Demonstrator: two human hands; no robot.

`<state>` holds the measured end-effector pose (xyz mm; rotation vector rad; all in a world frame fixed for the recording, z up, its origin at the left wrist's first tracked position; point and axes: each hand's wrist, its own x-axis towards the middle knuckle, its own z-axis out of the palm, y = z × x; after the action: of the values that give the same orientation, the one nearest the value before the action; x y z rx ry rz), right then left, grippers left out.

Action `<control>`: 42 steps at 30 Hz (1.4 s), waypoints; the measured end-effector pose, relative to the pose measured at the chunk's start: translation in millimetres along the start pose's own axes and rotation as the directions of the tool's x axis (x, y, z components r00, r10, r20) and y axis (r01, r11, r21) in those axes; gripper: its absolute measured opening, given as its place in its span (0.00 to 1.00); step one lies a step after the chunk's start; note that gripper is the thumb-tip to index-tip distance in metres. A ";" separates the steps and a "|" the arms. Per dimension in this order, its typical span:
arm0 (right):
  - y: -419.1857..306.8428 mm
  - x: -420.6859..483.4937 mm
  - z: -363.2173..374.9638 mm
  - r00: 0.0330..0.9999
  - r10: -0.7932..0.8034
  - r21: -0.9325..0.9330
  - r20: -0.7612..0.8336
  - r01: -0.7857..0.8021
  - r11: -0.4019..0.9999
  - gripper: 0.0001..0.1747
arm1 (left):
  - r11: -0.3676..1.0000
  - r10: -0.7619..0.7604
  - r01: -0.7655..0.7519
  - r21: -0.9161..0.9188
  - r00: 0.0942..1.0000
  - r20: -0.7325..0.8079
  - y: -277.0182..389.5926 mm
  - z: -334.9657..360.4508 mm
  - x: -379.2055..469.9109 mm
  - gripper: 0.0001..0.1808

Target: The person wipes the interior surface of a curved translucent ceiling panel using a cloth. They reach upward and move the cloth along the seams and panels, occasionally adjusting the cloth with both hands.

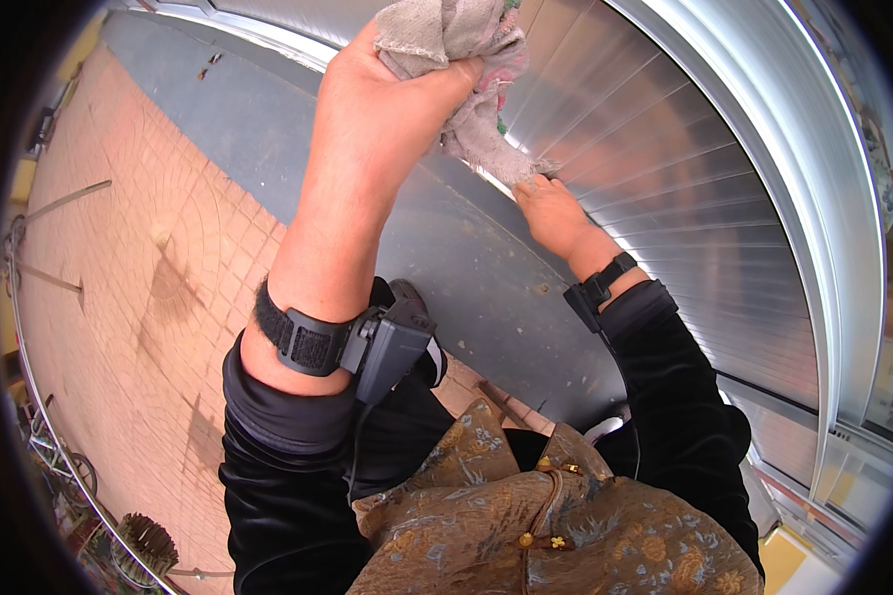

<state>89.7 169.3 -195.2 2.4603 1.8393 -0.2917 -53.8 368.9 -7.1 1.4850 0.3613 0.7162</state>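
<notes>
My left hand (387,104) is raised at the top of the view, its thumb pressed over a bunched grey cloth (484,111) with pink and green patches. A tail of the cloth hangs down to the right and ends in a frayed edge. At that edge are the fingers of my right hand (554,216), which appear to pinch it; the fingertips are partly hidden. Behind both hands stands a shiny ribbed metal panel (662,178) in a pale metal frame (804,163). My right hand is close to the panel's lower edge.
A grey slab (484,275) runs along the panel's foot, with my shoe (435,357) beside it. Patterned paving (164,297) spreads to the left. A round bristle brush (145,550), a bicycle wheel (82,476) and a metal bar (67,201) lie towards the left rim.
</notes>
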 end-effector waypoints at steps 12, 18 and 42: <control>-8.4 13.7 -0.5 0.992 0.097 -0.005 0.075 -0.097 0.995 0.14 | 0.999 0.004 -0.004 -0.048 1.000 0.011 -3.3 1.5 0.0 0.21; -1.0 0.1 -1.4 1.000 -0.001 0.031 -0.027 0.002 1.000 0.24 | 1.000 0.012 -0.012 -0.005 0.999 0.045 -1.9 -1.4 1.4 0.21; -2.9 30.0 0.9 0.963 0.265 0.135 0.051 -0.270 0.953 0.16 | 0.975 0.010 0.011 -0.223 0.996 0.092 4.3 -0.2 4.5 0.20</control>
<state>95.0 198.4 -201.4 2.7394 1.4944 -0.4557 -51.5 371.6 -2.0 1.2997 0.2027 0.6621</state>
